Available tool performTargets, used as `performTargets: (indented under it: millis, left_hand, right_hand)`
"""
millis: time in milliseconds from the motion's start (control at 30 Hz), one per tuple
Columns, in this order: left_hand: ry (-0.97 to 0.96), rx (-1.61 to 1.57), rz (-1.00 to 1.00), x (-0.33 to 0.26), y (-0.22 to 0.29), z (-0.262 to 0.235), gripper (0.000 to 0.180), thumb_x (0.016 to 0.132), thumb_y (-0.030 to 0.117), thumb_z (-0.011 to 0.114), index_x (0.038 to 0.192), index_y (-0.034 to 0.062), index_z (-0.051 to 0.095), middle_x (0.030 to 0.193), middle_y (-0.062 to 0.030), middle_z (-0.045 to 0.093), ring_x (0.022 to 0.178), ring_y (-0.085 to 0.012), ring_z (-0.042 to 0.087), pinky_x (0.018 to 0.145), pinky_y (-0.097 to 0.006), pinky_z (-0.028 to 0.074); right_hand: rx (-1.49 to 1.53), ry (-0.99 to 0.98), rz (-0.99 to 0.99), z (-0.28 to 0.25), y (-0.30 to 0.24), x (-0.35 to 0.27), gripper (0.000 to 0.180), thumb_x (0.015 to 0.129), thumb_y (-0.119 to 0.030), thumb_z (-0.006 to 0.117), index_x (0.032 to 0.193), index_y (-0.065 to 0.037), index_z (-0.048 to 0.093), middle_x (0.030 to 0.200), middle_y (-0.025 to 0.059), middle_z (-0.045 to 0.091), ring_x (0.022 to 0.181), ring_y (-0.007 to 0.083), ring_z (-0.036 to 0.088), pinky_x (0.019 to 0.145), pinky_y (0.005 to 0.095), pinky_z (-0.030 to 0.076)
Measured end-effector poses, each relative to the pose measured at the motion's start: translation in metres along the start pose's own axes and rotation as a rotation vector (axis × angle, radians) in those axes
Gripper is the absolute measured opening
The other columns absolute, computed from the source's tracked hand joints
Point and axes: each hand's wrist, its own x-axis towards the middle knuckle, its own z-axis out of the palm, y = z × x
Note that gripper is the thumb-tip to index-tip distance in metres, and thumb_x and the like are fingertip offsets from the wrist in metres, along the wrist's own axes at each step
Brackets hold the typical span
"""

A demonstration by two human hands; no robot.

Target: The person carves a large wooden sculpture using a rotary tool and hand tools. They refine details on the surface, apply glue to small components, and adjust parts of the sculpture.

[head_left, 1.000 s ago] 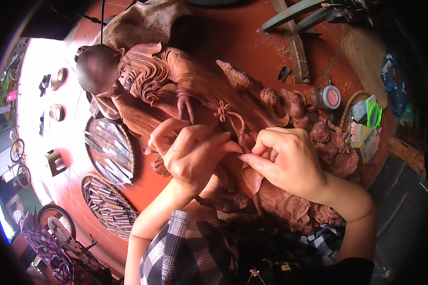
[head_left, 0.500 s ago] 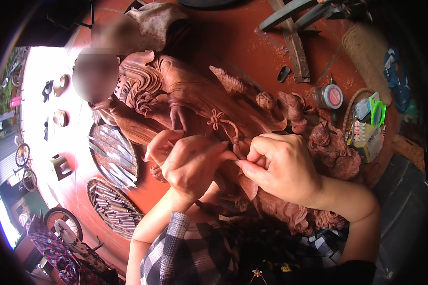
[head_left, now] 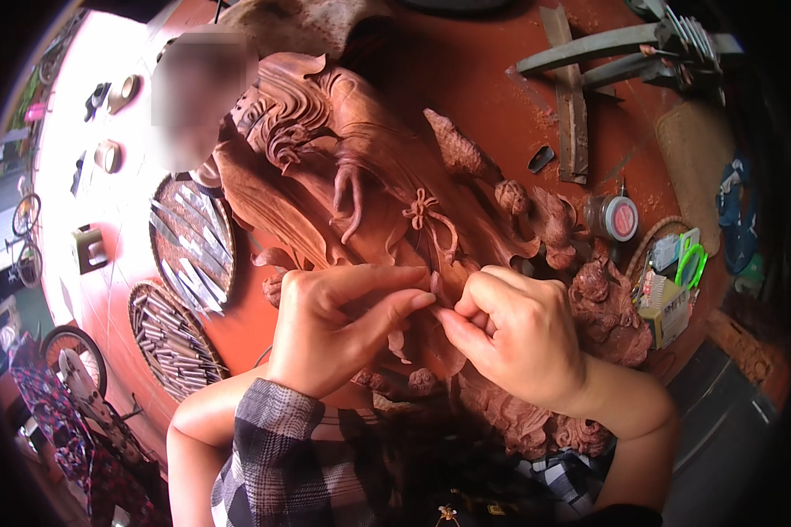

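Observation:
Over a large carved reddish-brown wooden statue (head_left: 378, 145), my two hands meet at their fingertips. My left hand (head_left: 325, 329) brings its thumb and fingers close together beside the right fingertips. My right hand (head_left: 518, 338) is curled, with thumb and forefinger pressed in a pinch. Whatever lies between the fingertips is too small and too covered to name. Just beyond them the statue shows a carved flower-like knot (head_left: 420, 207) and a carved hand (head_left: 350, 200). To the right of my right hand are densely carved small figures (head_left: 602, 294).
At left stand a round basket of flat blades (head_left: 193, 246) and another of metal rod-like tools (head_left: 171, 338). On the right are a lidded jar (head_left: 608, 217), green-handled scissors (head_left: 692, 266) and a yellowish box (head_left: 664, 314). A wooden plank (head_left: 571, 105) lies farther back.
My left hand has turned from a blurred, curled pose to one with thumb and fingers stretched toward the right fingertips. The right hand keeps its pinch. The view has shifted somewhat.

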Motion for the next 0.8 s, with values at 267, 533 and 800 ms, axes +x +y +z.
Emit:
performTargets:
  millis: [267, 533, 800]
  left_hand:
    - [0.074, 0.077, 0.092, 0.003, -0.005, 0.014, 0.017, 0.078, 0.013, 0.079, 0.089, 0.0007, 0.074, 0.074, -0.0133, 0.071, 0.064, -0.0190, 0.071, 0.059, -0.029, 0.054]
    - [0.128, -0.016, 0.010, 0.004, -0.003, 0.023, 0.015, 0.079, 0.009, 0.078, 0.089, -0.0006, 0.074, 0.069, -0.0119, 0.071, 0.060, -0.0084, 0.065, 0.056, -0.024, 0.050]
    - [0.051, 0.087, -0.008, 0.004, 0.003, 0.021, 0.018, 0.086, 0.010, 0.075, 0.096, -0.0046, 0.072, 0.078, -0.0051, 0.071, 0.064, -0.0052, 0.063, 0.059, -0.020, 0.052]
  right_hand:
    - [-0.050, -0.001, -0.030, 0.002, 0.002, 0.000, 0.019, 0.082, -0.012, 0.071, 0.078, -0.004, 0.054, 0.073, 0.0127, 0.059, 0.062, 0.0335, 0.063, 0.053, 0.0428, 0.050]
    - [-0.115, 0.105, -0.087, 0.001, 0.000, 0.004, 0.018, 0.077, -0.004, 0.073, 0.074, -0.002, 0.055, 0.068, 0.0110, 0.059, 0.059, 0.0281, 0.064, 0.052, 0.0376, 0.048]
    - [-0.139, 0.119, -0.089, 0.002, 0.001, 0.003, 0.016, 0.077, 0.000, 0.072, 0.075, -0.002, 0.057, 0.071, 0.0115, 0.059, 0.056, 0.0254, 0.061, 0.050, 0.0360, 0.046]
